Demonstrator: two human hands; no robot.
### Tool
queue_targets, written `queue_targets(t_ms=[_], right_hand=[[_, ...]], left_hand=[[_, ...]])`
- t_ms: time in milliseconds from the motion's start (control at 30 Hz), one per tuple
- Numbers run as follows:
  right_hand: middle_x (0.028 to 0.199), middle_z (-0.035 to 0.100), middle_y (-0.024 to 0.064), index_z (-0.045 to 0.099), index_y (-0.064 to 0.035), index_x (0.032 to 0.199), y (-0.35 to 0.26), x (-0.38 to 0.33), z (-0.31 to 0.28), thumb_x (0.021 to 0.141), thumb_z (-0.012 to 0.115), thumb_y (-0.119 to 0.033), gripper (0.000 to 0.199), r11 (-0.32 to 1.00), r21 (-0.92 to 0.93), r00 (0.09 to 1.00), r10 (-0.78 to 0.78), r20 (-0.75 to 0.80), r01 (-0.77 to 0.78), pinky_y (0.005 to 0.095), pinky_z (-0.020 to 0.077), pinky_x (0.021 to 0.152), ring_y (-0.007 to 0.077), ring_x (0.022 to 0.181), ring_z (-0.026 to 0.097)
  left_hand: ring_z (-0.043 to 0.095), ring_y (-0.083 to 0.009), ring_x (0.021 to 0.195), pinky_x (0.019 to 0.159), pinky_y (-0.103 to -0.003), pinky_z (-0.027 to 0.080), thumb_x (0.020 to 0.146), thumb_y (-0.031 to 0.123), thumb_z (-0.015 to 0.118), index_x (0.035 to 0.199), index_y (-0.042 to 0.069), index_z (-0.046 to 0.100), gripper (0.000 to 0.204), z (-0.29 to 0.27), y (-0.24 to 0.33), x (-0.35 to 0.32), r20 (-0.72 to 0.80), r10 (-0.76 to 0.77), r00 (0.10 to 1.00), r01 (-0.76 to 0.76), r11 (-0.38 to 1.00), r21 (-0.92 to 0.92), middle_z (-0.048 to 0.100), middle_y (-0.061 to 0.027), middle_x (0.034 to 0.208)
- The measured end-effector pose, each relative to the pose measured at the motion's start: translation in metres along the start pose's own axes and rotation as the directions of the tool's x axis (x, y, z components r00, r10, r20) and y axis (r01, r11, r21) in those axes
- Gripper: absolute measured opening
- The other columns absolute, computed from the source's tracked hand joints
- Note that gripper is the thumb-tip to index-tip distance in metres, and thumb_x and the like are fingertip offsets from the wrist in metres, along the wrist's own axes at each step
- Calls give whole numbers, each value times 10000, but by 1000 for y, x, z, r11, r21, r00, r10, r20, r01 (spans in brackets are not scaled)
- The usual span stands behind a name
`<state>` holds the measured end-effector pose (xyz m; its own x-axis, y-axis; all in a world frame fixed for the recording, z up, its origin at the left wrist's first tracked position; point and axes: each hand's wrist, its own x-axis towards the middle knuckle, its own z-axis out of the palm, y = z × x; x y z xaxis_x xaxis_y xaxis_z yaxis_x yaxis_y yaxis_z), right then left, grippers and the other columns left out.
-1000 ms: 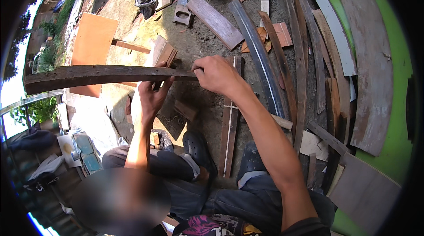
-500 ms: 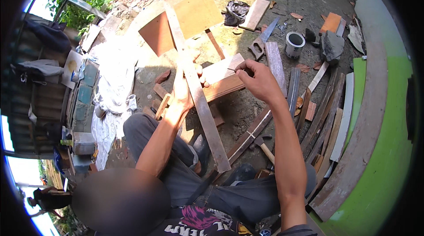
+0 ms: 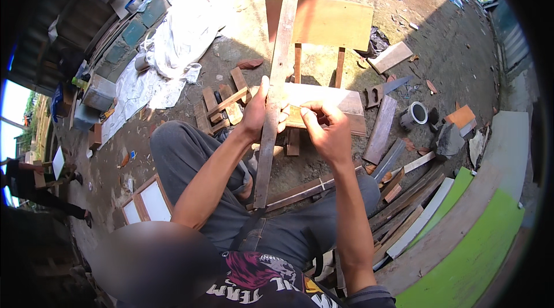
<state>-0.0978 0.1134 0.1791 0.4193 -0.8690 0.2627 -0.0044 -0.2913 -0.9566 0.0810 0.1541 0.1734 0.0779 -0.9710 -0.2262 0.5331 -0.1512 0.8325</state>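
Note:
A long, worn wooden strip (image 3: 266, 161) stands slanted in front of me, its near end by my lap and its far end past the top edge. My left hand (image 3: 254, 115) is closed around its middle, thumb up along the side. Close beside the strip, my right hand (image 3: 333, 135) has thumb and forefinger pinched together; what they hold is too small to make out. Behind both hands is a small chair-like wooden piece with a pale seat board (image 3: 337, 99), two uprights and an orange-brown plywood back panel (image 3: 340, 22).
To the right lie a handsaw (image 3: 376, 94), a plank (image 3: 381, 129), an open paint can (image 3: 414, 115), a stone (image 3: 447, 139) and several long boards (image 3: 415, 227). Wood offcuts (image 3: 210, 103) and a white sheet (image 3: 173, 54) are on the left. Another person (image 3: 43, 192) is at far left.
My view has turned, and the strip now stands more upright, leaning the other way. My right hand has come closer to the strip; the thin dark piece in its fingers no longer shows clearly.

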Motion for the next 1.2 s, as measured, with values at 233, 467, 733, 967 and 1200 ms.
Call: queue_targets(t_ms=[233, 467, 733, 967, 1200], right_hand=[[853, 688, 58, 663, 7, 967, -2, -26, 19, 883, 683, -11, 88, 968, 217, 983, 151, -100, -126, 238, 544, 669, 118, 761, 681], [942, 657, 55, 667, 5, 870, 2, -40, 21, 833, 698, -25, 57, 992, 63, 966, 120, -229, -109, 253, 549, 654, 115, 769, 651], [1021, 678, 85, 662, 35, 857, 4, -51, 15, 839, 685, -47, 87, 983, 64, 953, 184, -242, -173, 259, 549, 666, 123, 791, 660], [1039, 676, 98, 659, 43, 845, 0, -52, 23, 831, 689, -32, 82, 975, 11, 931, 214, -297, -220, 259, 549, 675, 124, 795, 657], [1037, 673, 111, 572, 43, 791, 26, -47, 29, 860, 657, 30, 110, 964, 116, 921, 263, -286, -239, 249, 538, 635, 93, 739, 622]], left_hand=[[461, -100, 582, 545, -230, 441, 1071, 426, 186, 1451, 50, 378, 568, 18, -17, 2, 44, 75, 996, -75, 997, -10, 513, -10, 752], [538, -115, 741, 707, -267, 482, 1078, 379, 204, 1423, 17, 403, 538, 15, -62, 6, 0, 113, 994, -113, 992, -57, 566, -40, 845], [583, -196, 1045, 934, -343, 479, 1063, 451, 209, 1493, 49, 297, 595, 20, -67, 5, 276, 107, 955, -91, 993, -69, 538, -127, 1295], [587, -152, 877, 815, -297, 484, 1061, 461, 195, 1478, 19, 325, 621, 13, -73, 10, 197, 112, 974, -128, 989, 69, 623, -133, 1043], [503, -90, 744, 715, -255, 438, 1062, 413, 243, 1457, 12, 357, 574, 9, -65, 17, 276, 100, 956, -97, 995, -24, 531, -7, 854]])
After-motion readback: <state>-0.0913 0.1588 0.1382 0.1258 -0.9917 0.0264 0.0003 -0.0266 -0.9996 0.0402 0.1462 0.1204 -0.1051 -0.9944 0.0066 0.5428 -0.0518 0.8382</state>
